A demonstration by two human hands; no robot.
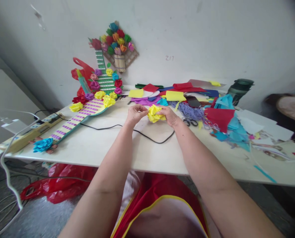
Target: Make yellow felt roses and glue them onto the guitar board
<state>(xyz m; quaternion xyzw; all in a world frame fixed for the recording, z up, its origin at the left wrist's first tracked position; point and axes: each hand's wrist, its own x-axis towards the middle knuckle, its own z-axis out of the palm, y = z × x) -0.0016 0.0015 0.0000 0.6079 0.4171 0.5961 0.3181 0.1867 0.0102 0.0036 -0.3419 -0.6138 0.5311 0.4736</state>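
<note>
The right hand (169, 115) gripped a yellow paper flower (155, 114) from its right side, with the fingers bent around the outer petals. The left hand (137, 115) had its thumb and fingertips drawn together at the flower's left edge; whether they pinched a petal could not be told. The flower was between the two hands, above the bench (107, 148). A black cable (159, 142) ran loosely across the bench on the near side of the hands. Left of the hands lay a purple-striped panel (75, 121) with yellow flowers at its far end and a blue flower (43, 144) at its near end; beyond it a green panel (106, 83) stood upright, edged with coloured flowers. A power strip (29, 134) was farther out to the left. Just beyond the hands were coloured paper sheets, among them a yellow sheet (175, 96). Near the right hand, on its right, lay scissors (191, 122) and a heap of lilac strands (187, 109); farther right were a red sheet (220, 119), crumpled blue paper (236, 130) and, behind them, a dark bottle (239, 91).
</note>
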